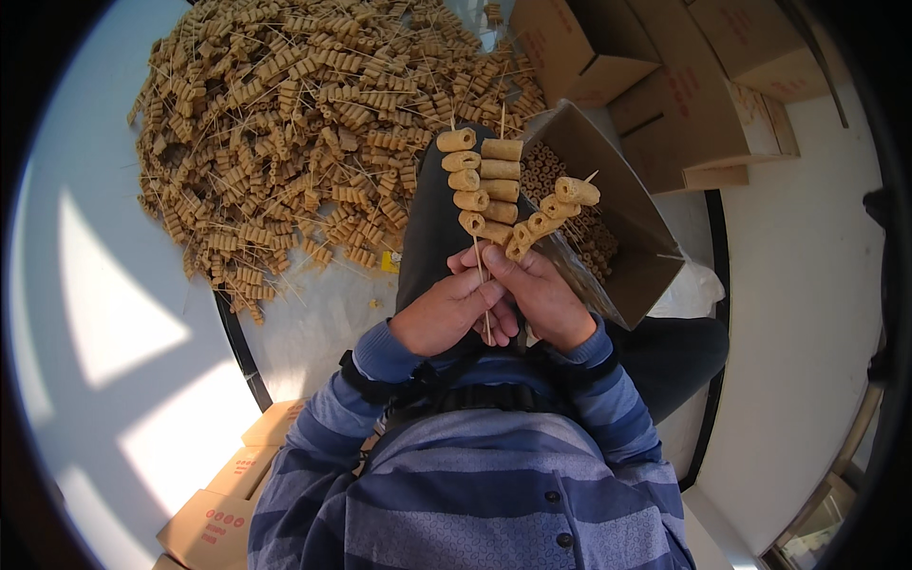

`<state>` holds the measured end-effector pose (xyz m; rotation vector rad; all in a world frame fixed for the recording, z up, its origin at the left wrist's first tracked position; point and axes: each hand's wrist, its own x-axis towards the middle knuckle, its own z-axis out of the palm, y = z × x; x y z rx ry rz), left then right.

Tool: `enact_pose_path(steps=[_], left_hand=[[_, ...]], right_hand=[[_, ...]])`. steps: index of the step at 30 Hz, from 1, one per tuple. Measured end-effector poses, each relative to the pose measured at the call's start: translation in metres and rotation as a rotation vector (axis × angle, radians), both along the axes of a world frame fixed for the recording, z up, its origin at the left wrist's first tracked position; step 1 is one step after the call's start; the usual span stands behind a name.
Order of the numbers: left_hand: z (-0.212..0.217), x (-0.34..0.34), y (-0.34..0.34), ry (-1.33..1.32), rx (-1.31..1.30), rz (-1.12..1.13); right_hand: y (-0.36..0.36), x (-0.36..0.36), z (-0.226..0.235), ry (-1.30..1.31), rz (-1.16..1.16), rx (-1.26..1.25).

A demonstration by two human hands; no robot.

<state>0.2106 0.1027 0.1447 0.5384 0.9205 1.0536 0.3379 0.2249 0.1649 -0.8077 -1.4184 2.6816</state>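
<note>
Three wooden skewers threaded with short, hollow, golden-brown tube pieces fan out above my hands. My left hand is closed, its fingers around the bare stick of the left skewer. Close against it, my right hand is also closed, gripping near the lower ends of the middle skewer and the right skewer, which leans out to the right. The fingers of both hands overlap, so which finger bears on which stick is partly hidden. Several tubes sit on each skewer, and the pointed tips stick out beyond them.
A large heap of similar skewers covers the far left. To my right stands an open cardboard box with many skewers packed inside, tube ends up. More cardboard boxes stand at the far right, and closed cartons at the near left.
</note>
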Motion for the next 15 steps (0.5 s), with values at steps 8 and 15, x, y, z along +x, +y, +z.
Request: enact_pose_path(steps=[8, 15], left_hand=[[0.009, 0.003, -0.001, 0.063, -0.043, -0.062], [0.012, -0.009, -0.008, 0.513, 0.066, -0.275]], right_hand=[[-0.005, -0.002, 0.005, 0.008, -0.078, 0.014], [0.004, 0.005, 0.005, 0.039, -0.199, 0.04]])
